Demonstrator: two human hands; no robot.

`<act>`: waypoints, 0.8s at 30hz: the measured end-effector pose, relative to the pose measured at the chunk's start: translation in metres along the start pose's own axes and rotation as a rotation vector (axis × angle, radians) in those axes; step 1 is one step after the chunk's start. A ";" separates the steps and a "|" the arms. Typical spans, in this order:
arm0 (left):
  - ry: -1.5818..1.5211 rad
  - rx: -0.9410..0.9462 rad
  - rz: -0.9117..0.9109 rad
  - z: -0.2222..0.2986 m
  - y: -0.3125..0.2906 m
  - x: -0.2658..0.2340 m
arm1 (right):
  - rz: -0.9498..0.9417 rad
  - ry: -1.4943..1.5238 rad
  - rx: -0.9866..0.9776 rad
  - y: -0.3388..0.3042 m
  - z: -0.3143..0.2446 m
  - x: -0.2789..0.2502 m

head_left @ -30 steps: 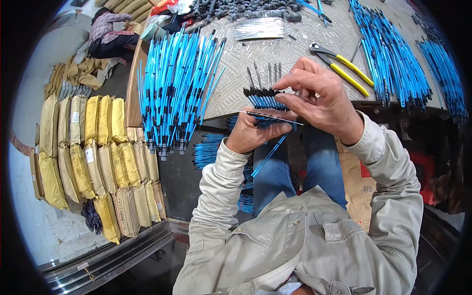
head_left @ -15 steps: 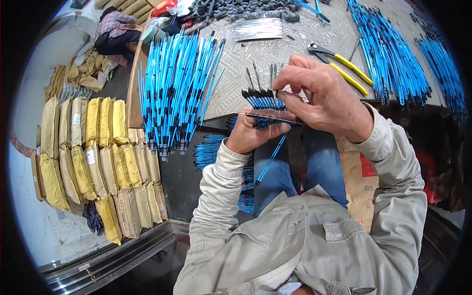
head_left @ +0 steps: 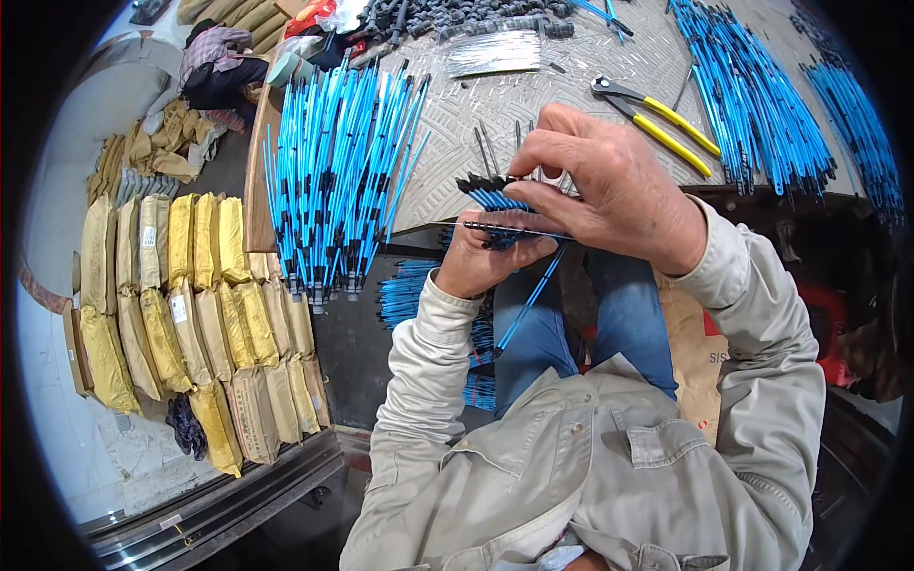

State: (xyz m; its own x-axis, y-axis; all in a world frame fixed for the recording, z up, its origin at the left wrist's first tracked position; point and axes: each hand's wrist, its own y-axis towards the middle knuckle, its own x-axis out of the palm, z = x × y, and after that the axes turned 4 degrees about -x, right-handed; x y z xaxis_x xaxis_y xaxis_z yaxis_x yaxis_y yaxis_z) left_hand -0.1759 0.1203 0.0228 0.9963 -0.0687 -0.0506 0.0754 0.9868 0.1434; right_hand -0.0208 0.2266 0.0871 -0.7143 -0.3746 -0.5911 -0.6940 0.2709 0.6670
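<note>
Glossy blue plastic on the bundle of thin rods (head_left: 333,181), tipped with matt black ends. Same smooth blue plastic with black tips on the small fan of rods (head_left: 495,195) pinched between the left hand (head_left: 490,257) and right hand (head_left: 609,190). Dull grey, ribbed and patterned surface on the table (head_left: 495,105), rough-looking. Bare steel jaws and shiny yellow plastic grips on the pliers (head_left: 657,119). Crinkled clear film on the packet of grey pins (head_left: 495,52). Matt yellow and tan woven sacking on the stacked bags (head_left: 190,295). Soft, creased beige cotton on the jacket (head_left: 590,476); faded blue denim on the trousers (head_left: 571,324).
</note>
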 end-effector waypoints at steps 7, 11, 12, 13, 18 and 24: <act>0.028 0.043 0.004 0.004 0.001 -0.001 | -0.015 0.259 0.040 0.000 0.005 0.002; 0.085 0.058 -0.024 0.005 0.000 -0.004 | -0.032 0.218 0.029 0.003 0.004 0.004; 0.051 0.037 -0.030 0.003 -0.001 -0.004 | -0.033 0.219 0.027 0.003 0.003 0.005; 0.017 0.015 -0.037 0.000 -0.002 -0.004 | -0.006 0.214 0.034 0.003 0.002 0.007; 0.005 0.017 -0.049 -0.002 -0.002 -0.004 | 0.040 0.185 0.059 0.001 -0.005 0.010; 0.010 -0.021 -0.017 0.000 -0.005 -0.004 | -0.028 0.095 0.050 0.003 -0.009 0.003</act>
State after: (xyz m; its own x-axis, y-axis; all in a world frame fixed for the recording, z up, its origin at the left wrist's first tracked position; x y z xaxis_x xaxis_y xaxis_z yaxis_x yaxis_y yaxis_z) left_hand -0.1798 0.1161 0.0224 0.9944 -0.0844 -0.0629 0.0916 0.9884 0.1212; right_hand -0.0245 0.2178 0.0912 -0.6848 -0.4639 -0.5620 -0.7187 0.3023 0.6262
